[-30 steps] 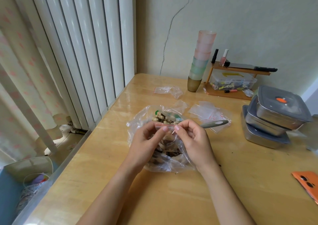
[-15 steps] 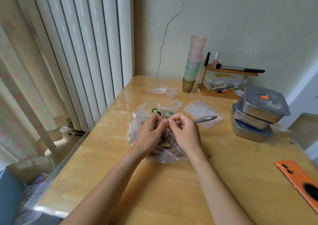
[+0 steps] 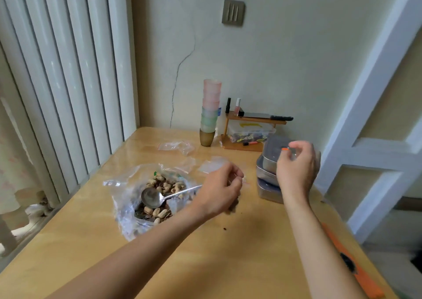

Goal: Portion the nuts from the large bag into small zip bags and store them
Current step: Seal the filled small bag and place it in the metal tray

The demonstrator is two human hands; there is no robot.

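A large clear bag point(image 3: 127, 198) lies open on the wooden table point(image 3: 228, 257), with nuts point(image 3: 162, 185) inside and a metal spoon point(image 3: 149, 198) resting bowl-down in it. To its right, my left hand point(image 3: 217, 191) pinches the top of a small zip bag point(image 3: 233, 206), which hangs dark and blurred under the fingers. My right hand point(image 3: 296, 168) is raised over the stacked metal containers point(image 3: 267, 191), fingers curled near the orange valve on the top lid. Blur hides whether it touches the lid.
Empty small zip bags point(image 3: 211, 167) lie behind my left hand, and another bag point(image 3: 175, 146) lies further back. A stack of plastic cups point(image 3: 211, 106) and a small wooden shelf point(image 3: 242, 145) stand at the wall. An orange phone point(image 3: 356, 273) lies near the right edge.
My hands have parted from over the large bag. The left hand carried the small zip bag to the right. The right hand went up and right to the metal containers. The view tilted upward.
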